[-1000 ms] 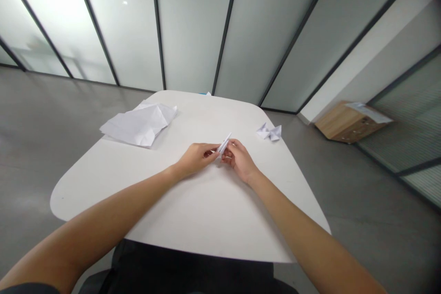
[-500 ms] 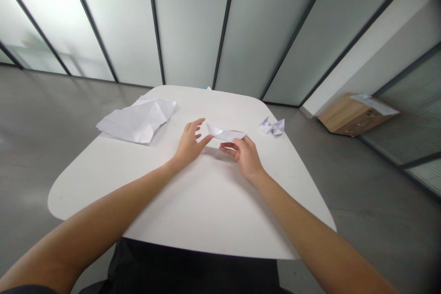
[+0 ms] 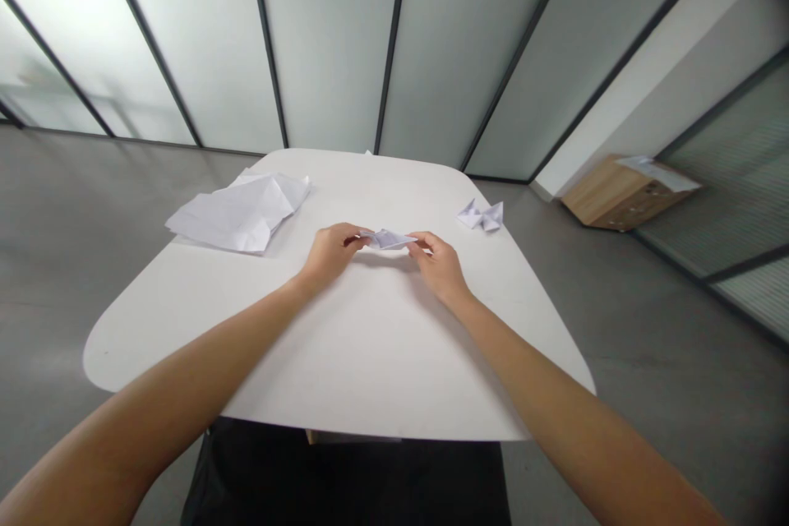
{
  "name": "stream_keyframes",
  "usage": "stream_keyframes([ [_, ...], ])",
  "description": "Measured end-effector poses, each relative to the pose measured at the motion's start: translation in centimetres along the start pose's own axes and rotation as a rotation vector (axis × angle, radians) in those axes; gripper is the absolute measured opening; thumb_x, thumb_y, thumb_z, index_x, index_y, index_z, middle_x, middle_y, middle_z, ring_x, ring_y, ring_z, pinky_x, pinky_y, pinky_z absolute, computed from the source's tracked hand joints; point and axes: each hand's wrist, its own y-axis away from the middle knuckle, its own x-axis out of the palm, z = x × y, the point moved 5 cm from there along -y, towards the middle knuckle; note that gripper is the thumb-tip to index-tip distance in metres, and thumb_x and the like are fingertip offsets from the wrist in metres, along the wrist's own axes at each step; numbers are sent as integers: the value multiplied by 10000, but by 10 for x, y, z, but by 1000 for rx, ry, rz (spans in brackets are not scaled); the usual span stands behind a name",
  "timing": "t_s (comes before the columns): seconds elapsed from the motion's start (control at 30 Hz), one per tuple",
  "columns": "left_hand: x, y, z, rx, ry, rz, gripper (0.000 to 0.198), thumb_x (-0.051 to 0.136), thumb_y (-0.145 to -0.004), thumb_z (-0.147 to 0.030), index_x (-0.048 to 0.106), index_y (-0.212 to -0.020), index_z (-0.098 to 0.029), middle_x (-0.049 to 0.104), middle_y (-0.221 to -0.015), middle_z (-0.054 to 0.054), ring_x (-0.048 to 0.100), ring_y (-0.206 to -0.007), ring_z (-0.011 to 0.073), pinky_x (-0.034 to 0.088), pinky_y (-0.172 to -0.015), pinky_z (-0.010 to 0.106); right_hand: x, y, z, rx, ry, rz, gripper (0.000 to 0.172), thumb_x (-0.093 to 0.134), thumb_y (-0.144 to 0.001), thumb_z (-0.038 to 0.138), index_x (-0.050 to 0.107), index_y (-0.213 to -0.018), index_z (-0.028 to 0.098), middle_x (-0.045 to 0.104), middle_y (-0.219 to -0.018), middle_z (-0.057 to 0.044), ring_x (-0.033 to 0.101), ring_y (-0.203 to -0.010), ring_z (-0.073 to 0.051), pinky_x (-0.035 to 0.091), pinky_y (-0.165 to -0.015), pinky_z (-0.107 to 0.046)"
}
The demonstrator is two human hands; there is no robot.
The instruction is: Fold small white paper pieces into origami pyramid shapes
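A narrow folded white paper [image 3: 388, 240] is stretched between my two hands, just above the middle of the white table. My left hand [image 3: 333, 250] pinches its left end. Its right end is gripped by my right hand [image 3: 436, 261], between thumb and fingers. The paper's middle rises into a small folded peak. To the right lies a folded paper piece [image 3: 482, 217] with pointed corners, apart from my hands. Creased white sheets [image 3: 240, 212] rest on the table to the left.
The white table [image 3: 376, 370] has rounded corners. A small white tip [image 3: 368, 153] shows at its far edge. Frosted glass panels [image 3: 333, 41] stand behind it. On the floor to the right is a brown box [image 3: 625, 193] with papers on top.
My left hand has closed on the left end of the folded paper, where it was open beside it. My right hand has shifted its hold to the right end. The view has tilted slightly.
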Motion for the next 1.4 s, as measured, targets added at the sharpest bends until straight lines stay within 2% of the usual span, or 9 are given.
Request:
stream_keyframes([
  [0.17, 17, 0, 6, 122, -192, 234, 215, 638, -944, -312, 811, -1057, -252, 792, -1030, 35, 715, -952, 201, 507, -859, 286, 10, 2, 5, -192, 252, 175, 177, 627, -958, 237, 766, -1068, 225, 745, -1019, -66, 689, -912, -222, 530, -851, -354],
  [0.37, 29, 1, 2, 235, -269, 311, 240, 578, -983, -290, 795, -1072, -240, 730, -1024, 64, 684, -951, 187, 501, -880, 276, 24, 7, 12, -279, 324, 262, 211, 602, -969, 129, 761, -1085, 206, 731, -1046, -75, 677, -970, -223, 501, -887, -335],
  [0.47, 27, 1, 2, 195, -242, 296, 222, 604, -960, -283, 767, -1104, -236, 733, -1019, 56, 684, -942, 190, 499, -875, 283, 27, 8, 13, -277, 346, 271, 197, 606, -972, 126, 758, -1076, 197, 731, -1053, -80, 672, -980, -226, 489, -894, -331],
  [0.63, 21, 2, 7, -6, -60, 270, 258, 702, -890, -336, 665, -1122, -228, 766, -959, 18, 705, -856, 184, 506, -772, 275, 30, 7, 16, -246, 423, 255, 148, 588, -982, 151, 728, -957, 192, 721, -965, -70, 652, -919, -223, 458, -845, -322],
  [0.8, 20, 8, -4, 67, -80, 223, 219, 642, -935, -332, 589, -1129, -246, 734, -934, 11, 686, -830, 179, 485, -749, 278, 27, 4, 18, -185, 430, 166, 178, 528, -1011, 231, 635, -872, 197, 672, -857, -44, 605, -811, -207, 421, -758, -313],
  [0.93, 22, 12, -14, 86, 1, 169, 196, 634, -940, -326, 555, -1100, -243, 700, -935, 3, 669, -804, 152, 483, -753, 260, 25, 5, 21, -199, 420, 114, 209, 481, -1034, 299, 608, -897, 205, 660, -850, -49, 596, -801, -215, 423, -752, -320],
  [1.1, 24, 13, -15, -60, 274, 77, 209, 682, -895, -336, 552, -1019, -227, 685, -863, -19, 653, -711, 121, 491, -692, 235, 23, 9, 26, -216, 318, 44, 221, 501, -1038, 362, 653, -1005, 205, 689, -891, -59, 625, -837, -231, 460, -784, -332],
  [1.2, 28, 15, -18, -103, 393, 72, 178, 678, -886, -342, 587, -954, -205, 682, -828, -11, 650, -715, 125, 511, -695, 241, 21, 11, 31, -247, 297, 25, 278, 491, -1050, 408, 677, -1034, 202, 685, -893, -64, 629, -835, -237, 473, -783, -342],
  [1.4, 26, 18, -23, -101, 285, 55, 173, 662, -901, -344, 664, -1003, -205, 715, -843, -2, 644, -766, 138, 516, -760, 271, 22, 15, 35, -161, 225, 111, 360, 468, -1059, 491, 721, -1114, 239, 668, -904, -64, 642, -752, -215, 523, -756, -334],
])
